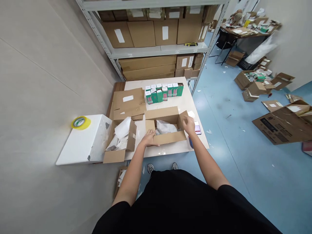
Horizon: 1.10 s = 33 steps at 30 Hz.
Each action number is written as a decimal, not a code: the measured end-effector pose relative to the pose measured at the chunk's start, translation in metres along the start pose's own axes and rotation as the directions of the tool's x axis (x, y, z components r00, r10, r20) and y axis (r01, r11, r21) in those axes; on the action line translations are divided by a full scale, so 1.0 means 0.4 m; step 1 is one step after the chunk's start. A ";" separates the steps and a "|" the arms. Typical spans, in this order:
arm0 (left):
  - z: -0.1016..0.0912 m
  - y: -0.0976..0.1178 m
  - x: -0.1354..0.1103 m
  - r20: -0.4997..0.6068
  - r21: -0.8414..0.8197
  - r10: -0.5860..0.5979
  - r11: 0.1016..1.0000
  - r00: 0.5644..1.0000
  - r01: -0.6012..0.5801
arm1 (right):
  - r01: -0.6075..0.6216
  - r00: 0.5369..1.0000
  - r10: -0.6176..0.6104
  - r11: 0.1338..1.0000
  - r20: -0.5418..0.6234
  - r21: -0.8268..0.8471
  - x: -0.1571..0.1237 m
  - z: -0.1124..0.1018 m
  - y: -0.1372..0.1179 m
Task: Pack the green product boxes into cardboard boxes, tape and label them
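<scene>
An open cardboard box point(170, 139) stands near the front edge of the table, its flaps spread outward. Inside it lies a white, crumpled plastic-looking packing piece point(165, 127). At the box's front left corner, my left hand point(149, 139) grips the flap, thumb low and fingers over the top. My right hand point(188, 125) has curled fingers closed at the right flap. Just beyond the box, small green and white cartons point(159, 94) stand in rows. A phone point(197, 128) lies beside my right wrist, and a blue object point(191, 143) is partly hidden under that forearm.
Left of the box sits another open carton point(131, 139) with white packing paper point(122, 128). Flattened cardboard point(129, 102) lies behind it. Yellow tape point(81, 123) rests on a white surface point(78, 143). A shelf rack point(158, 50) with boxes rises behind the table point(195, 112). A large box point(280, 125) stands right.
</scene>
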<state>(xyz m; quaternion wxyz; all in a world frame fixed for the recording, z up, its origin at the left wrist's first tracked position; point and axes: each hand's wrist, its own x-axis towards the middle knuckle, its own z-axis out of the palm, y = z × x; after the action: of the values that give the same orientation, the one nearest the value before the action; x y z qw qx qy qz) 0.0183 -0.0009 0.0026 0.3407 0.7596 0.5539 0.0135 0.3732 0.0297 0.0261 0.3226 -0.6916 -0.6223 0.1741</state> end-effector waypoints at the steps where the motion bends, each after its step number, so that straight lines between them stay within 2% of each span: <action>1: 0.003 -0.001 0.003 0.033 0.068 0.003 0.998 0.999 -0.005 | -0.069 0.994 0.070 0.998 -0.080 0.010 -0.007 -0.018 0.028; 3: 0.005 -0.006 0.008 0.074 0.168 0.011 0.986 0.997 -0.024 | -0.222 0.963 0.233 0.971 -0.134 0.089 -0.021 -0.045 0.081; 5: -0.002 -0.012 0.011 0.108 0.207 0.025 0.977 0.994 -0.047 | -0.308 0.946 0.322 0.926 -0.029 0.217 -0.035 -0.055 0.116; 6: -0.009 -0.015 0.011 0.122 0.207 0.031 0.977 0.992 -0.056 | -0.314 0.949 0.310 0.903 0.062 0.292 -0.041 -0.053 0.125; 8: -0.030 -0.020 0.008 0.163 0.172 0.031 0.983 0.986 -0.060 | -0.291 0.951 0.208 0.855 0.231 0.429 -0.051 -0.040 0.125; 10: -0.055 -0.025 0.002 0.193 0.101 0.015 0.994 0.981 -0.035 | -0.272 0.936 0.104 0.820 0.337 0.503 -0.058 -0.020 0.110; 15: -0.103 -0.047 -0.023 0.136 -0.096 -0.036 0.994 0.990 0.049 | -0.282 0.878 0.025 0.835 0.478 0.473 -0.066 0.011 0.078; 20: -0.115 -0.103 -0.033 0.030 -0.394 -0.078 0.915 0.996 0.084 | -0.333 0.830 0.051 0.843 0.555 0.421 -0.055 -0.019 0.093; 23: -0.106 -0.119 -0.020 -0.146 -0.498 -0.205 0.860 0.968 0.107 | -0.319 0.834 0.041 0.849 0.550 0.421 -0.054 -0.028 0.103; 25: -0.088 -0.110 -0.005 -0.302 -0.512 -0.329 0.848 0.895 0.139 | -0.279 0.861 0.015 0.851 0.509 0.446 -0.060 -0.010 0.101; 27: -0.065 -0.091 0.012 -0.417 -0.517 -0.435 0.836 0.798 0.186 | -0.240 0.923 0.052 0.853 0.382 0.464 -0.069 0.030 0.092; 29: -0.047 -0.073 0.026 -0.465 -0.501 -0.501 0.829 0.730 0.249 | -0.245 0.967 0.186 0.860 0.173 0.447 -0.078 0.082 0.081; 31: -0.045 -0.063 0.041 -0.460 -0.442 -0.519 0.838 0.721 0.321 | -0.309 0.943 0.333 0.862 0.010 0.402 -0.084 0.132 0.070; 33: -0.066 -0.058 0.061 -0.440 -0.323 -0.496 0.865 0.749 0.383 | -0.379 0.906 0.422 0.849 -0.040 0.368 -0.086 0.167 0.066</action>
<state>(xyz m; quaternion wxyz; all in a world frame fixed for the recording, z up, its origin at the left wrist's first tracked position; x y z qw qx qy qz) -0.0020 0.0367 0.0018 0.2544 0.5348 0.7827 0.1914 0.3442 0.0110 -0.0457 0.4340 -0.7464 -0.4026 0.3041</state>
